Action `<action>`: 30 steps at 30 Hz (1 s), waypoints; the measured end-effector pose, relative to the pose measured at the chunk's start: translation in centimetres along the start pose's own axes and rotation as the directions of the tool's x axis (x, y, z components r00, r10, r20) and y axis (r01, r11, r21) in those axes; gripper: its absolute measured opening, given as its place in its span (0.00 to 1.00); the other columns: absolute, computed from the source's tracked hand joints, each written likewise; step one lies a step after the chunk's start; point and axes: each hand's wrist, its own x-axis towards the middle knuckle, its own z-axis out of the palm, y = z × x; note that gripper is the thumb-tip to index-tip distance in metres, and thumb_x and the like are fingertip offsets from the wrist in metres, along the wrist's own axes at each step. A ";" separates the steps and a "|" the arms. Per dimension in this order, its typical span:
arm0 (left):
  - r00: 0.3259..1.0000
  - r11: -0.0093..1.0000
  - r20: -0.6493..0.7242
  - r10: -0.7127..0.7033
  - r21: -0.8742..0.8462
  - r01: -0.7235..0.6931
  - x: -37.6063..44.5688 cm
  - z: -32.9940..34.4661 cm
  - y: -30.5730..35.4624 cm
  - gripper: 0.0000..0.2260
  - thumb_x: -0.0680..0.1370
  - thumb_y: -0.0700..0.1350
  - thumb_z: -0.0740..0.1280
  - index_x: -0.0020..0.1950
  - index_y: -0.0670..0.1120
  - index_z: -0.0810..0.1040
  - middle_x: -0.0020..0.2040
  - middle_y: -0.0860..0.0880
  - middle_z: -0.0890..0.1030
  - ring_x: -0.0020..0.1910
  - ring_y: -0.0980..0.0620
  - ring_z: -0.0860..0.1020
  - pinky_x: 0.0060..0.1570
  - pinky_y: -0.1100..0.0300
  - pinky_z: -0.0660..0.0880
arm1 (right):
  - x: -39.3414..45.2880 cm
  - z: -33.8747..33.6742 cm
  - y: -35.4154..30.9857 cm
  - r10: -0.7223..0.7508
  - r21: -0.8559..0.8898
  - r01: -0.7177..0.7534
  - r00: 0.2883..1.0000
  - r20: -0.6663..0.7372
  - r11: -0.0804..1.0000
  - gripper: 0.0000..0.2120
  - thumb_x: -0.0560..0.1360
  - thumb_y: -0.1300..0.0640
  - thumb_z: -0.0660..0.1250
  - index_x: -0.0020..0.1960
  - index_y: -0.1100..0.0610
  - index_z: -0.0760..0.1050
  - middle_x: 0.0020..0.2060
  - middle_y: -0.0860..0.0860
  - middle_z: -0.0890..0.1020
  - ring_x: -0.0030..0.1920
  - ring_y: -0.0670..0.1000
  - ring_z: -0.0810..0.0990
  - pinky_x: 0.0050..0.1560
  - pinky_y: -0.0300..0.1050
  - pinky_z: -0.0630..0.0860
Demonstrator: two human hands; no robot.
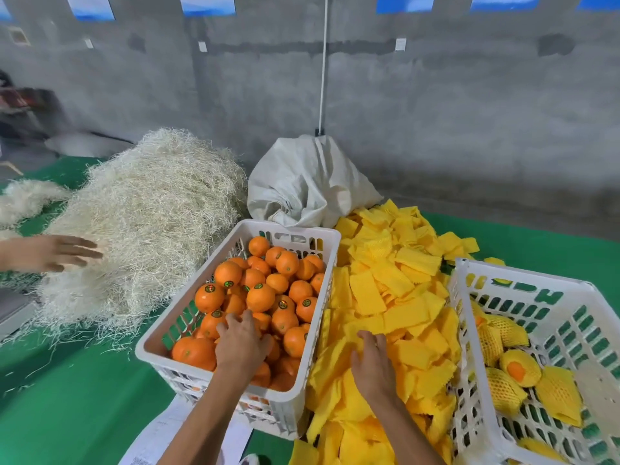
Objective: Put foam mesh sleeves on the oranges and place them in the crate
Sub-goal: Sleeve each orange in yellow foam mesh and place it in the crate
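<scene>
Green desk (67, 414) below me: my left hand (240, 347) curls over the oranges (261, 297), though whether its fingers grip one I cannot tell; my right hand (374, 360) lies flat on sleeves (385, 297). Next I need one of each, then the crate (523, 290).

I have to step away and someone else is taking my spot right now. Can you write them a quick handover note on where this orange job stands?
Left hand: reaching into the crate of bare oranges, fingers curled over one; a firm grip is not clear.
Right hand: resting flat on the pile of yellow foam sleeves, nothing picked up.
Done: a few sleeved oranges lie in the right crate.
Left: the orange crate is nearly full, so most fruit remains to be sleeved and moved to the right crate.
Another person's hand touches the straw-like packing pile at far left.
</scene>
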 end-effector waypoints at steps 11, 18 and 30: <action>0.998 0.992 -0.003 0.065 -0.112 -0.065 -1.0 -0.9 -0.4 0.24 0.80 0.54 0.70 0.69 0.41 0.70 0.61 0.38 0.74 0.59 0.35 0.78 0.56 0.45 0.77 | 1.7 1.2 0.4 0.017 -0.027 -0.020 0.995 -0.094 0.999 0.18 0.81 0.46 0.65 0.68 0.51 0.70 0.64 0.48 0.77 0.63 0.52 0.77 0.57 0.47 0.76; 0.984 0.981 -0.110 0.143 -0.118 -0.156 -1.0 -1.4 0.9 0.28 0.81 0.54 0.70 0.76 0.43 0.68 0.63 0.40 0.76 0.62 0.37 0.75 0.63 0.47 0.72 | 2.1 1.0 0.3 0.109 0.105 -0.099 0.990 -0.088 0.990 0.18 0.80 0.38 0.63 0.59 0.51 0.76 0.54 0.47 0.79 0.49 0.51 0.80 0.41 0.45 0.74; 0.906 0.830 -0.309 0.291 -0.389 -0.399 -4.6 -1.0 10.0 0.17 0.78 0.68 0.65 0.53 0.56 0.78 0.54 0.53 0.73 0.39 0.54 0.75 0.33 0.52 0.76 | 0.4 -5.0 -0.5 0.181 0.754 -0.023 0.975 -0.129 0.656 0.06 0.79 0.53 0.71 0.52 0.56 0.80 0.41 0.48 0.85 0.43 0.52 0.84 0.39 0.44 0.78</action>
